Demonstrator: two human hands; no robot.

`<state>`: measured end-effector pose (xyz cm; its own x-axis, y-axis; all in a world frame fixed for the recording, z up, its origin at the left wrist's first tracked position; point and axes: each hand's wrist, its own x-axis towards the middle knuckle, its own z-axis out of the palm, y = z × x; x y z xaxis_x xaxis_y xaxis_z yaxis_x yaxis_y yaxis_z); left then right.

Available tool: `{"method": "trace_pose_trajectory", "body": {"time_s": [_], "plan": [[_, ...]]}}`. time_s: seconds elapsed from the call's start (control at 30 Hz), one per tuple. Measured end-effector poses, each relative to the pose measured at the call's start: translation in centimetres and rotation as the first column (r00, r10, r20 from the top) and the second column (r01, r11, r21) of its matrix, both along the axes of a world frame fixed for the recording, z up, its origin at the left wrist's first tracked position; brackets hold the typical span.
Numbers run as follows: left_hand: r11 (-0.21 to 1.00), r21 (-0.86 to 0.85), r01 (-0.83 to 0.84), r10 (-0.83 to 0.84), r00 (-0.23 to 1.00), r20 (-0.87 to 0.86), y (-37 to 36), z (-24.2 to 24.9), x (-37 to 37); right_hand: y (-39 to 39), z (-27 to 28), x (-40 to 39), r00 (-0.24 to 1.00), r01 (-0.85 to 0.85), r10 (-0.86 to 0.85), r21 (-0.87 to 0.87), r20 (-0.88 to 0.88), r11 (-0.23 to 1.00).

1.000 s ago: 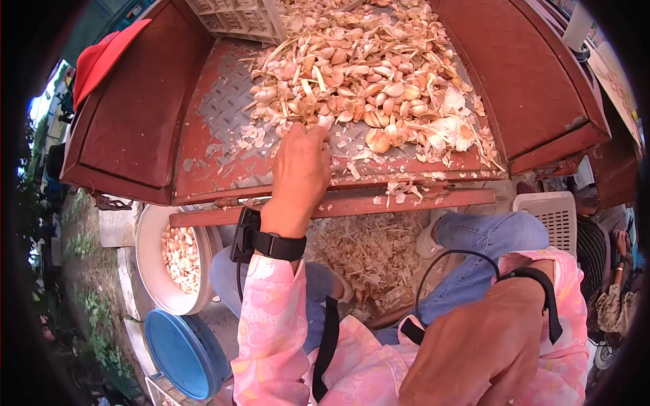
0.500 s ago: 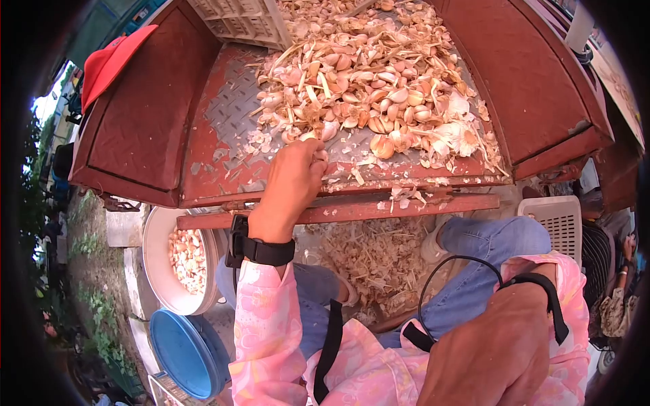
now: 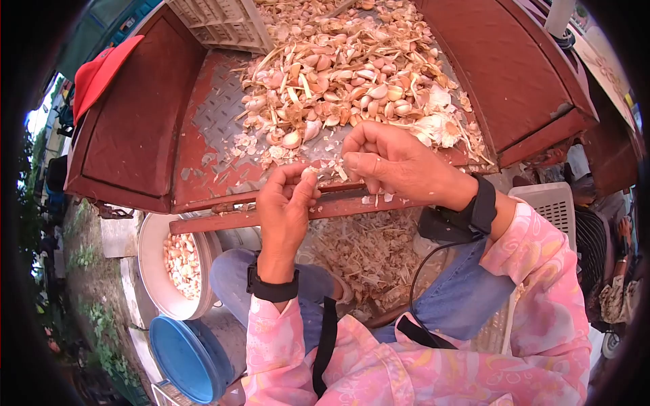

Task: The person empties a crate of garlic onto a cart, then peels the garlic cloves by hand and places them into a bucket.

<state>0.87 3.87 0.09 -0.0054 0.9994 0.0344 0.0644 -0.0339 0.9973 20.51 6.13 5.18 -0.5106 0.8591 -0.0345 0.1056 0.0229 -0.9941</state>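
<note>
My left hand point(image 3: 288, 196) is closed, thumb and fingers pinching a small pale garlic clove point(image 3: 309, 172) just over the front edge of the metal bed. To its right, my right hand point(image 3: 399, 162) is raised with its fingers curled in toward the thumb; anything between the fingertips is hidden. A gap separates the two hands. Beyond them lies a heap of loose garlic cloves point(image 3: 352, 84) mixed with dry skins and stalks. A whitish torn garlic head point(image 3: 439, 128) rests at the heap's near right, behind my right hand.
Red side panels point(image 3: 128, 128) flank the bed. A plastic crate point(image 3: 223, 24) stands at back left, a red cap point(image 3: 101, 74) on the left panel. Below left are a white bucket point(image 3: 152, 271) of cloves and a blue-lidded bucket point(image 3: 179, 358). Skins point(image 3: 372, 260) litter the ground; a pale basket point(image 3: 548, 203) stands right.
My left hand has drawn back from the heap's near edge with the clove. My right hand has come up from my lap to beside it. The view has shifted slightly.
</note>
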Motion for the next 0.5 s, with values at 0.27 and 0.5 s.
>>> {"method": "trace_pose_trajectory", "body": {"time_s": [0.27, 0.5], "plan": [[0.99, 0.078, 0.12, -0.129, 0.984, 0.125, -4.5, 1.5, 1.9, -0.9, -1.0, -1.8, 0.873, -0.316, -0.15, 0.772, 0.464, 0.552], [0.995, 0.062, 0.074, -0.085, 0.978, 0.19, -5.5, 2.0, 1.9, -0.1, -0.3, -2.3, 0.981, -0.062, -0.035, 0.483, 0.189, 0.873]]}}
